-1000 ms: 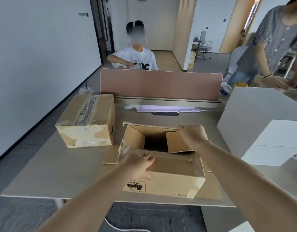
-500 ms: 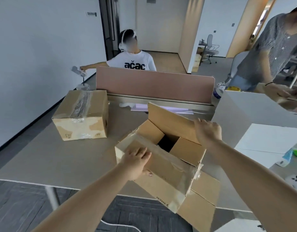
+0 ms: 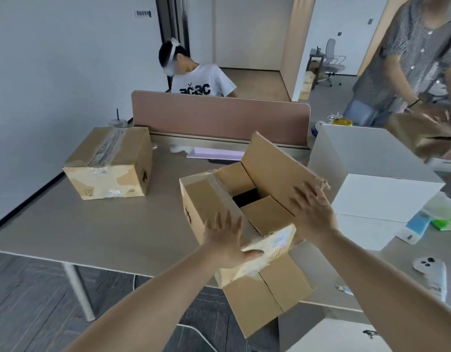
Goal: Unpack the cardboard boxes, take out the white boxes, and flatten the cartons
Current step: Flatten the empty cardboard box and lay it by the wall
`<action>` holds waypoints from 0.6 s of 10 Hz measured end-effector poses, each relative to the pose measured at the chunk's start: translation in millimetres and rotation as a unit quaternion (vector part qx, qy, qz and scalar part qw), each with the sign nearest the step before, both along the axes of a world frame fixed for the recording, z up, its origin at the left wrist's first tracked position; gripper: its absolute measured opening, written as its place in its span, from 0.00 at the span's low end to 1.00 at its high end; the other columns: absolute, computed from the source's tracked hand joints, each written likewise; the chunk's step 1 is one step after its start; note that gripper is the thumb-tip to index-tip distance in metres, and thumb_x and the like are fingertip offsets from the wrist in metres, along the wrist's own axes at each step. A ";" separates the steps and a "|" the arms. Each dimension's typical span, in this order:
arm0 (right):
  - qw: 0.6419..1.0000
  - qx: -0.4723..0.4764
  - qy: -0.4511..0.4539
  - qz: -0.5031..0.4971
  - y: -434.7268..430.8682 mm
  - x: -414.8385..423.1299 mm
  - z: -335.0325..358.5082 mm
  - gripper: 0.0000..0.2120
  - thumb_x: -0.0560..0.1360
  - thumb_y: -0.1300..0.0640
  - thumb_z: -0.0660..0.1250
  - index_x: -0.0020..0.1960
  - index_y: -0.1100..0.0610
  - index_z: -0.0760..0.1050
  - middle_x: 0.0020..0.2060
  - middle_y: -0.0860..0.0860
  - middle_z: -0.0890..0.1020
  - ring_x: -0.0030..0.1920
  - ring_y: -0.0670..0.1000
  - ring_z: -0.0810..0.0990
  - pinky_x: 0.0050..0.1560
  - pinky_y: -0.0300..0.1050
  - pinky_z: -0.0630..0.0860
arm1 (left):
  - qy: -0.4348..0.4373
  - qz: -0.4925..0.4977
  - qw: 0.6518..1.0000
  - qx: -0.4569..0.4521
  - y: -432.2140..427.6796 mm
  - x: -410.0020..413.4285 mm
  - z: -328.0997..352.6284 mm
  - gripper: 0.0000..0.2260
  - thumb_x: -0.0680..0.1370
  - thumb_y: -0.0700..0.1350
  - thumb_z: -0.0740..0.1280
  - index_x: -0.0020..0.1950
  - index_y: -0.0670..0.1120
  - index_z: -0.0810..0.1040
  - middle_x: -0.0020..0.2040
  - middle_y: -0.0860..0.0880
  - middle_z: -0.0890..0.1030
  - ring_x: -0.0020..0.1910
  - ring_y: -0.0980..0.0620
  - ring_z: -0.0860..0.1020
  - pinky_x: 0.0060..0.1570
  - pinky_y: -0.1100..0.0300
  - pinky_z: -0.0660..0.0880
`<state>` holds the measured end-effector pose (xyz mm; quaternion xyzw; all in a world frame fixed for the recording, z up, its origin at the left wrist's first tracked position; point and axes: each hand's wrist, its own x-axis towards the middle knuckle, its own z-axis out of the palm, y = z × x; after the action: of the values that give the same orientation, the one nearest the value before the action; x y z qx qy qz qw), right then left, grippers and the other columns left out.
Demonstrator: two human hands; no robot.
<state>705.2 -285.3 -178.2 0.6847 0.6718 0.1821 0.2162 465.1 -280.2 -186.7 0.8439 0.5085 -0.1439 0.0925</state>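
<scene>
Cardboard flaps jut from the open carton point(image 3: 206, 199), which sits tilted and skewed at the near edge of the table point(image 3: 92, 229). One long flap point(image 3: 275, 171) rises on its far right side, torn at the top corner. Another flap point(image 3: 265, 295) hangs off its near end, past the table edge and over the floor. Inside, a short flap folds inward beside a dark gap.

The left hand point(image 3: 227, 240) lies against the carton's near left wall, fingers straight and spread, thumb on the near end panel. The right hand point(image 3: 313, 214) presses flat on the raised flap, fingers splayed, gripping nothing.

White boxes point(image 3: 371, 174) stand just right of the carton, near that flap's edge. Left of the carton is bare tabletop, then a sealed carton point(image 3: 110, 163) well apart. Beyond the carton runs a pink divider panel point(image 3: 219, 118).
</scene>
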 end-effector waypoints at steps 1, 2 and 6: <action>0.999 -0.016 0.038 -0.021 -6.9 3.0 -13.0 0.29 0.80 0.42 0.35 0.79 0.51 0.48 0.78 0.51 0.47 0.77 0.57 0.41 0.75 0.57 0.38 | 0.031 -0.008 0.999 0.020 -8.3 16.6 -7.6 0.43 0.74 0.74 0.47 0.78 0.50 0.35 0.77 0.42 0.35 0.76 0.36 0.38 0.74 0.38 0.42; 0.994 -0.051 0.095 -0.029 -14.8 10.1 -27.1 0.53 0.57 0.34 0.09 0.78 0.48 0.37 0.77 0.48 0.38 0.77 0.54 0.36 0.75 0.55 0.35 | 0.062 -0.003 0.996 0.056 -6.0 11.7 -17.2 0.32 0.80 0.65 0.42 0.78 0.51 0.36 0.78 0.42 0.36 0.77 0.36 0.40 0.74 0.40 0.43; 0.968 -0.067 0.241 -0.021 -16.6 -41.7 -36.1 0.44 0.73 0.28 0.35 0.79 0.57 0.39 0.78 0.53 0.46 0.76 0.55 0.56 0.74 0.50 0.57 | 0.006 0.078 0.996 0.042 28.3 -58.2 -8.4 0.28 0.83 0.57 0.48 0.79 0.45 0.48 0.80 0.45 0.47 0.78 0.47 0.48 0.73 0.49 0.60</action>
<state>663.4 -302.0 -214.3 0.7064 0.7000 -0.0387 0.0971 406.9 -251.8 -195.0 0.8039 0.5791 -0.1195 0.0646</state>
